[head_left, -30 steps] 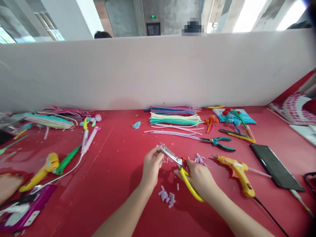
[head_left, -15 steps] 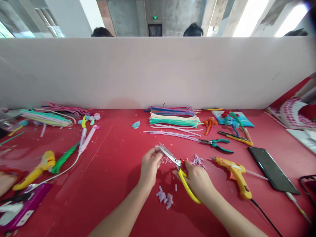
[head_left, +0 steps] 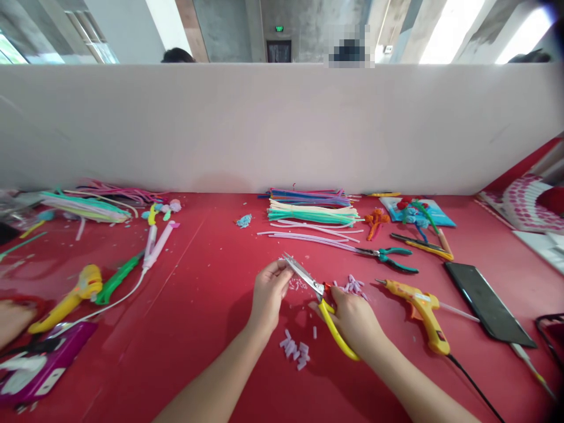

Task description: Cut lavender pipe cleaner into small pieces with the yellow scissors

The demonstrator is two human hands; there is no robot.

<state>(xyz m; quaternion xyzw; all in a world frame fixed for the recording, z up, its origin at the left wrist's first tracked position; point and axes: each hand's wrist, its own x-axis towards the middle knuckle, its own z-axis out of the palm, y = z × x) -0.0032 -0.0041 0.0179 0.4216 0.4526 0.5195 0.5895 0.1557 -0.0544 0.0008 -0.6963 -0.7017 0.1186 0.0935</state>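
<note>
In my right hand (head_left: 352,317) is a pair of yellow-handled scissors (head_left: 306,276), blades pointing up and left. My left hand (head_left: 269,292) is pinched close beside the blade tips; what its fingers hold is too small or hidden to make out. Pale fluffy clippings (head_left: 298,284) lie under the blades. Short lilac pipe cleaner pieces (head_left: 295,351) form a small pile in front of my hands. A second pile of lilac pieces (head_left: 353,286) sits just past my right hand.
Bundled pipe cleaners (head_left: 312,211) lie by the white partition (head_left: 282,129). Pliers (head_left: 388,258), a yellow glue gun (head_left: 418,311) and a phone (head_left: 489,302) are on the right. To the left are another glue gun (head_left: 70,296), a purple power strip (head_left: 48,367) and another person's hand (head_left: 15,320).
The view has shifted very slightly. Both my hands and the scissors keep nearly the same place, the blades still beside my left fingertips.
</note>
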